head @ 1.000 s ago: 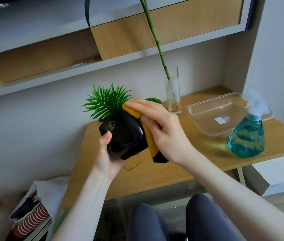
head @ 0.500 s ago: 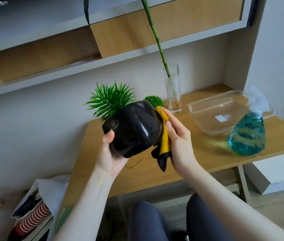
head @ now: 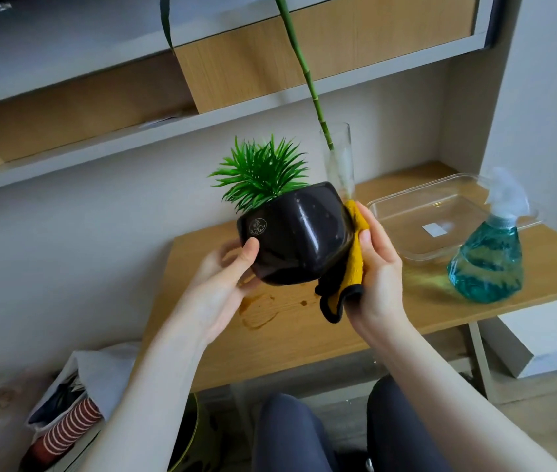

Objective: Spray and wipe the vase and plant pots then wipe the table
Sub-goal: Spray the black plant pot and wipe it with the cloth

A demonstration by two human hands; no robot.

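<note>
A glossy black plant pot with spiky green leaves hangs above the wooden table, tilted toward me. My left hand cups its underside, thumb on the pot's front. My right hand presses a yellow cloth with black trim against the pot's right side. A tall glass vase holding a green bamboo stem stands behind the pot, partly hidden. A teal spray bottle stands at the right of the table. A wet smear lies on the table under the pot.
A clear plastic tray sits at the back right beside the spray bottle. Shelves run along the wall above. A bag with striped cloth lies on the floor at the left; a white box sits under the table's right end.
My right hand and the cloth slid from the pot's front face round to its right side. The pot turned more upright and rose a little.
</note>
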